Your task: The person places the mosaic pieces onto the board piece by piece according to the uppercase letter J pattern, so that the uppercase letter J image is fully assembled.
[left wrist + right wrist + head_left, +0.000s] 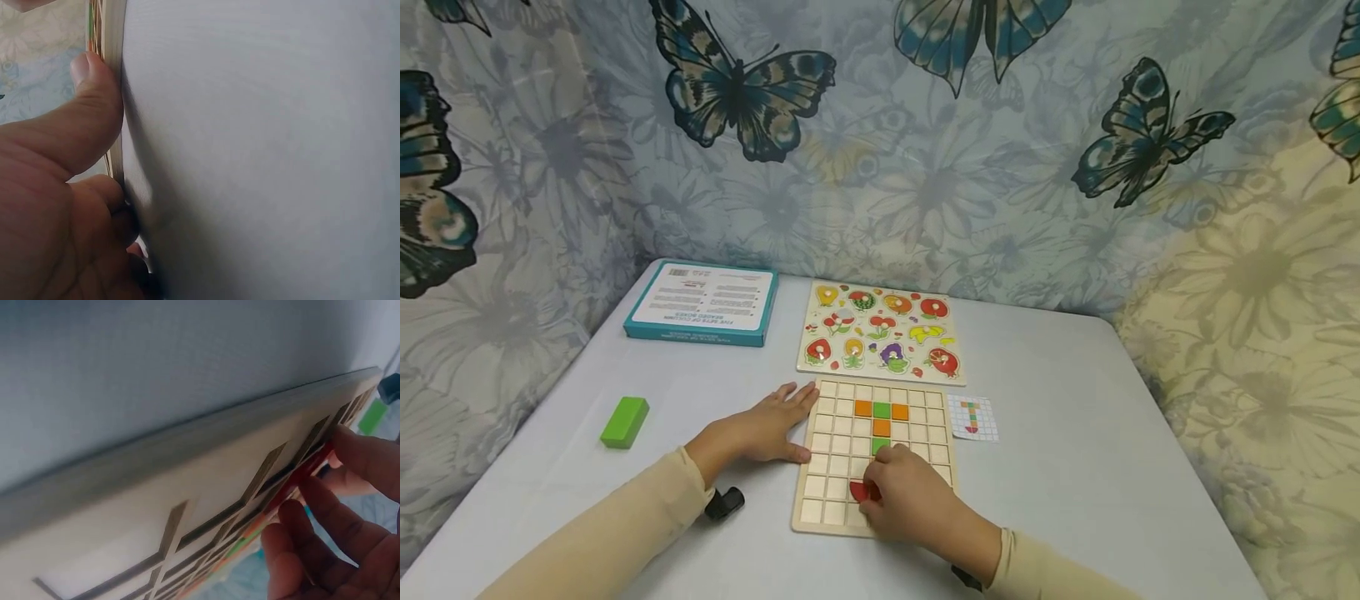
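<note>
A wooden grid board (pixel 820 508) lies on the table with orange tiles (pixel 881 427) and green tiles (pixel 882 410) in a T-like pattern in its cells. My left hand (pixel 771 427) rests at the board's left edge, fingers spread and thumb (pixel 94 106) against the side. Low on the board, my right hand (pixel 910 496) pinches a red tile with a curved edge (pixel 857 492) between thumb and fingertips. In the right wrist view the red tile (pixel 294 481) lies close over the cells, partly hidden by the fingers.
A small pattern card (pixel 973 418) lies right of the board. Behind it is a fruit puzzle board (pixel 880 350). A teal and white box (pixel 700 300) sits at the back left, a green block (pixel 624 422) at the left. A patterned butterfly cloth (pixel 925 192) hangs behind the table.
</note>
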`<action>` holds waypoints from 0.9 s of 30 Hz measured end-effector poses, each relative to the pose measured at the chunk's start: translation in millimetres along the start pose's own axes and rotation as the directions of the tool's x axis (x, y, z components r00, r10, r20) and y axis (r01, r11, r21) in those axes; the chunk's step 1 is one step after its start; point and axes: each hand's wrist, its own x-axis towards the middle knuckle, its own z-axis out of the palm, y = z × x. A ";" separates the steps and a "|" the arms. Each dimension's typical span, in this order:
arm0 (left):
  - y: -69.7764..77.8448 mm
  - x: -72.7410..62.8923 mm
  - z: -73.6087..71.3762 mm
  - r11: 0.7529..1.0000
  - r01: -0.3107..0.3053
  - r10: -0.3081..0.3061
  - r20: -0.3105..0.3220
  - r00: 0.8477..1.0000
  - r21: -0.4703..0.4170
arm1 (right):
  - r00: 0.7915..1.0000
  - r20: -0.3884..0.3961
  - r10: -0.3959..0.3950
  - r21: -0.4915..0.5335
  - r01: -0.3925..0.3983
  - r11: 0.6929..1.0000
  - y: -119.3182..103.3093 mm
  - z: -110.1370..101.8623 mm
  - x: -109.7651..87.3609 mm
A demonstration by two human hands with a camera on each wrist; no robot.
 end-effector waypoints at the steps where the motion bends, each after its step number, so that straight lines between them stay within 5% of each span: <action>1: -0.4 0.6 0.2 1.000 -0.003 0.003 -0.002 1.000 -0.002 | 1.000 -0.006 0.000 0.000 0.000 1.000 0.0 0.3 -0.4; 9: -0.9 1.3 1.3 1.000 -0.017 0.017 0.003 1.000 0.011 | 0.999 -0.029 -0.026 -0.024 0.025 0.999 -0.6 2.3 1.3; 21: 3.7 -1.0 -2.6 1.000 0.017 -0.017 0.004 1.000 -0.016 | 0.998 0.039 0.056 0.076 -0.059 0.995 6.3 3.0 12.3; 27: 4.1 -0.1 -1.9 1.000 0.013 -0.013 -0.007 1.000 -0.022 | 0.997 0.038 0.073 0.045 -0.074 0.996 4.4 2.2 9.4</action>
